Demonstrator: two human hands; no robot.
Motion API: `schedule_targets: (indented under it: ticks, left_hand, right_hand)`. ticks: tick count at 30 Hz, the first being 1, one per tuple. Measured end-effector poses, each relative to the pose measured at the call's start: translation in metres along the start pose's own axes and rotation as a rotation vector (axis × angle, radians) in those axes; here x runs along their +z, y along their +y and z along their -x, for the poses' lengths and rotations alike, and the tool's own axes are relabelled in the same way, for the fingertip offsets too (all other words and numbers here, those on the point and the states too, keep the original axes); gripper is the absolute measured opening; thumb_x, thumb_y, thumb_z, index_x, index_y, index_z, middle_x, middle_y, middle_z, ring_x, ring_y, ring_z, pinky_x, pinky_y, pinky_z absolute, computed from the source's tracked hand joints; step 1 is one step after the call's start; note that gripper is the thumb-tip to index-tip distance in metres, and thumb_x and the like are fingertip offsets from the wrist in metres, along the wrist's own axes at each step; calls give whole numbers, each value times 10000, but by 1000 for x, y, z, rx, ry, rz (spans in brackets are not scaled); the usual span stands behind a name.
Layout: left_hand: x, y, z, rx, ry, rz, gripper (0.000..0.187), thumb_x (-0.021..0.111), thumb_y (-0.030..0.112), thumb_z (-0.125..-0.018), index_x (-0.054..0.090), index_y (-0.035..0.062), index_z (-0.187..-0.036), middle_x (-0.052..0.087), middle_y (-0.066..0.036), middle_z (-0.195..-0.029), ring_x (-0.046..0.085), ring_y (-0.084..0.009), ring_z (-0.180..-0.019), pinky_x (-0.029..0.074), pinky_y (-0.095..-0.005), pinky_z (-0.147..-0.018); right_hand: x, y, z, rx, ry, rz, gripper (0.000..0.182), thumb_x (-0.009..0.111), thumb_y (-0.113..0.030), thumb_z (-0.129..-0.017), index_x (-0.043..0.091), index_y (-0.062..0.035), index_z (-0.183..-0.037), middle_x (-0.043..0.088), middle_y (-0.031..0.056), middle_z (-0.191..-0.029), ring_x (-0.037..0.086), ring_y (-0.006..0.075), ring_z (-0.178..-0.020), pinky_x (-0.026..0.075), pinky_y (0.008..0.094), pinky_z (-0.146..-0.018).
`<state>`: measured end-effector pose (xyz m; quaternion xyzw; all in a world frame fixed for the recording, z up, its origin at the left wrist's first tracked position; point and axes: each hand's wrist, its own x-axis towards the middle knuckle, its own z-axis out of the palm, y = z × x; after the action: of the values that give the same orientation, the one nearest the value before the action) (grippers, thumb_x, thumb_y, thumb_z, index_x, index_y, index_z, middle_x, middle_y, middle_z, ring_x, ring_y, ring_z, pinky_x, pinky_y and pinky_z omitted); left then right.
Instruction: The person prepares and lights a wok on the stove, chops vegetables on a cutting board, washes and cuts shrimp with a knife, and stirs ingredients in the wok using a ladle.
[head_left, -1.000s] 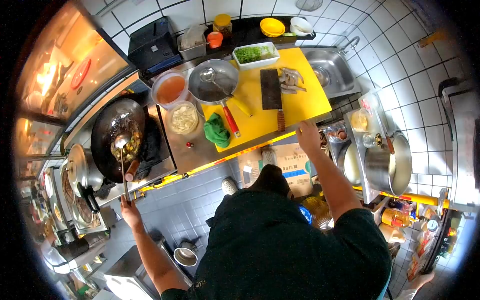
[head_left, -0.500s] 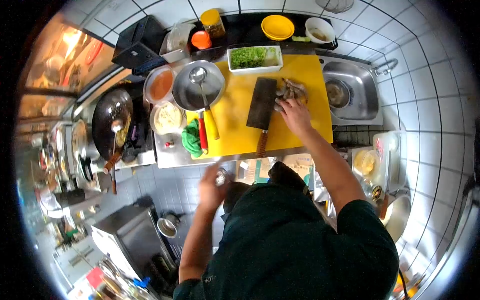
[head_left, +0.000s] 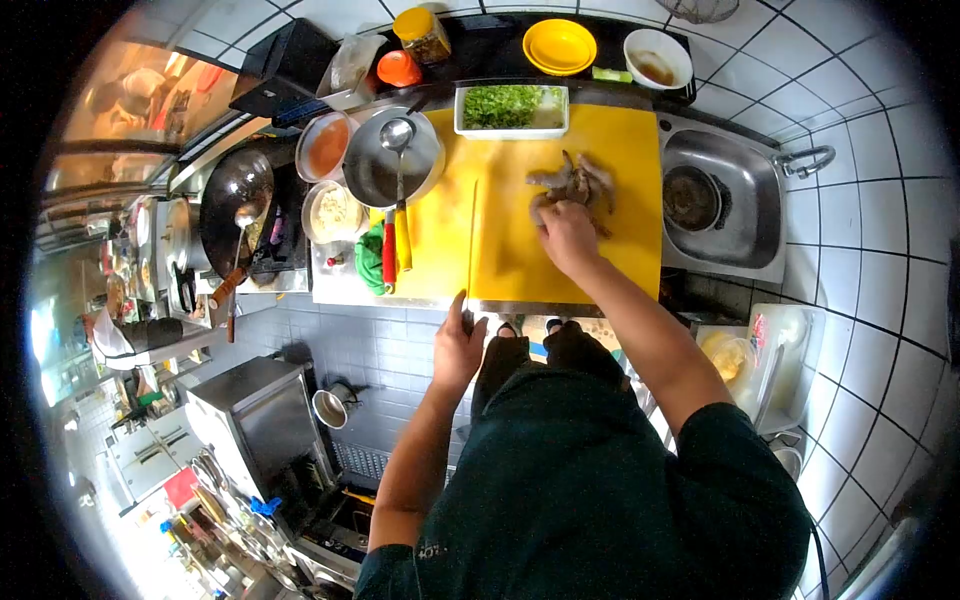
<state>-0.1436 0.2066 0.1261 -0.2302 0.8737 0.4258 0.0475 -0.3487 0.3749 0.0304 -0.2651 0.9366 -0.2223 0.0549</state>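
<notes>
On the yellow cutting board point(head_left: 630, 270) lies a small pile of raw grey shrimp point(head_left: 598, 172). My right hand point(head_left: 570, 240) is closed at the near side of that pile, its fingertips on a shrimp and partly hiding it. My left hand point(head_left: 460, 350) is at the board's front edge, wrapped round the handle of a cleaver point(head_left: 473, 230). The cleaver's blade shows edge-on as a thin dark line over the board, left of the shrimp. The handle is mostly hidden by my fingers.
A white tray of chopped greens point(head_left: 500, 108) stands at the board's back edge. Left are a metal pan point(head_left: 375, 180) with a ladle point(head_left: 398, 135), a green cloth point(head_left: 370, 262) and a wok point(head_left: 215, 220). The sink point(head_left: 765, 235) is right.
The cleaver, which lay flat beside the shrimp, is now in my left hand, turned edge-on and farther left. My right hand has moved slightly left and down among the shrimp.
</notes>
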Motion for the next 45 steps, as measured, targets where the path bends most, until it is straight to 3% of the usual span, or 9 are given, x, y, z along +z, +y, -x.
schedule_targets:
  ticks: [2, 6, 10, 14, 24, 31, 37, 39, 45]
  left_hand:
    - [3, -33, 17, -75, 10, -10, 456, 647, 59, -856, 529, -26, -1288, 653, -244, -858, 655, -400, -750, 534, -436, -679]
    - [5, -65, 17, 153, 130, -211, 381, 579, 5, -857, 540, -23, -1235, 658, -267, -934, 640, -461, -797, 533, -487, -724]
    - [6, -45, 16, 219, 242, -169, 551, 576, 18, -880, 426, -18, -1410, 638, -228, -841, 633, -443, -705, 537, -482, -644]
    - [1, -12, 5, 276, 83, -394, 683, 563, 62, -919, 284, 93, -1541, 623, -212, -814, 647, -382, -668, 535, -480, -587]
    - [-5, 0, -14, 480, 188, -369, 762, 595, 81, -891, 249, 163, -1565, 580, -171, -733, 622, -361, -577, 524, -476, -514]
    - [10, -21, -34, 242, -96, -672, 735, 570, 98, -905, 255, 174, -1565, 601, -173, -740, 638, -348, -578, 537, -464, -524]
    - [6, -29, 1, 375, -7, -379, 732, 596, 88, -894, 287, 171, -1553, 607, -180, -758, 639, -374, -608, 547, -465, -568]
    - [8, -38, 1, 371, -105, -307, 724, 602, 99, -899, 293, 172, -1550, 628, -190, -760, 651, -384, -659, 536, -486, -595]
    - [7, -49, -8, 155, -23, -352, 743, 600, 90, -905, 255, 146, -1561, 637, -206, -757, 647, -396, -676, 530, -486, -624]
  right_hand:
    - [4, -14, -4, -100, -4, -115, 269, 717, -161, -839, 676, -101, -1098, 617, 125, -992, 614, 305, -996, 529, 426, -824]
    - [15, -35, -14, -161, -76, -163, 295, 726, -127, -832, 657, -99, -1118, 625, 127, -997, 631, 294, -956, 529, 409, -781]
    - [16, -12, -3, -204, 14, -280, 194, 709, -103, -834, 633, -67, -1009, 633, 150, -947, 635, 354, -901, 519, 456, -749]
    - [11, -3, 8, -227, 125, -325, 191, 708, -108, -824, 634, -57, -993, 625, 157, -918, 624, 378, -864, 511, 466, -742]
    - [19, -12, 12, -216, 54, -291, 186, 663, -69, -845, 640, -55, -1029, 620, 179, -1025, 604, 380, -973, 510, 458, -840]
    - [17, -17, 14, -165, 20, -221, 269, 655, -87, -861, 629, -56, -1127, 630, 182, -1071, 599, 394, -987, 509, 464, -853]
    - [-39, 22, 36, 51, 322, 19, 301, 692, -112, -843, 631, -56, -1133, 638, 193, -1086, 599, 393, -1015, 508, 470, -825]
    - [-34, 45, 35, 87, 219, 20, 308, 698, -110, -839, 629, -61, -1135, 648, 188, -1059, 609, 383, -992, 508, 476, -813]
    - [-3, 38, 20, 70, 149, -316, 274, 693, -76, -846, 640, -54, -1114, 685, 167, -928, 661, 345, -829, 537, 434, -746]
